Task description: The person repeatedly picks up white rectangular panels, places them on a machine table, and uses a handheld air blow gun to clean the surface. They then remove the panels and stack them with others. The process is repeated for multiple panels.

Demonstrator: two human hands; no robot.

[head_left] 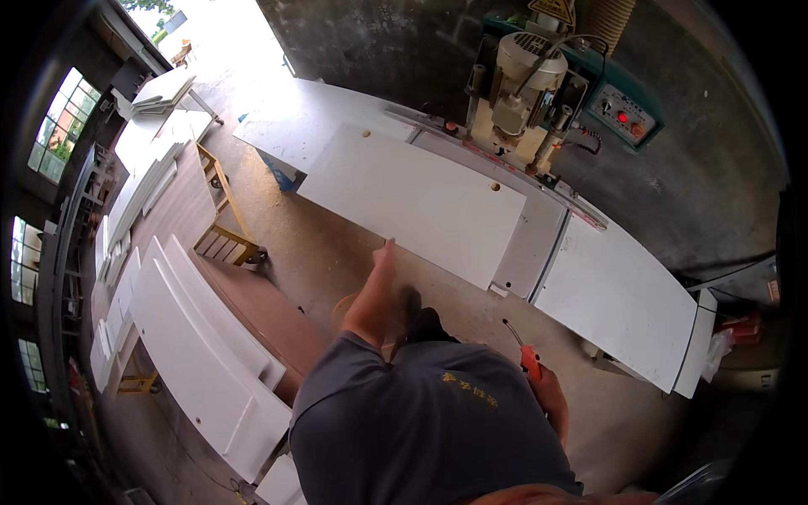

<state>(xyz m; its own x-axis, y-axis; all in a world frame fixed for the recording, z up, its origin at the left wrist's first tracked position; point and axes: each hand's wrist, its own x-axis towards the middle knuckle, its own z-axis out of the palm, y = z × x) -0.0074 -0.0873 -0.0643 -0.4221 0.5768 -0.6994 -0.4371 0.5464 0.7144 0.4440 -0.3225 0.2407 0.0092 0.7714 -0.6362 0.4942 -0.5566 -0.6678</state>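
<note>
A long white panel lies across the machine table, with one round hole near each end of its far side. My left hand is at the near edge of this panel, its fingers closed on the edge; the fingers' underside is hidden. Low on the right, away from the panel, my right hand is wrapped round an orange air blow gun. The gun's thin dark nozzle points up and left, toward the table.
Behind the panel stands a drilling machine with a motor and a control box showing a red light. A white table wing extends right. On my left, white boards are stacked beside a yellow-framed cart.
</note>
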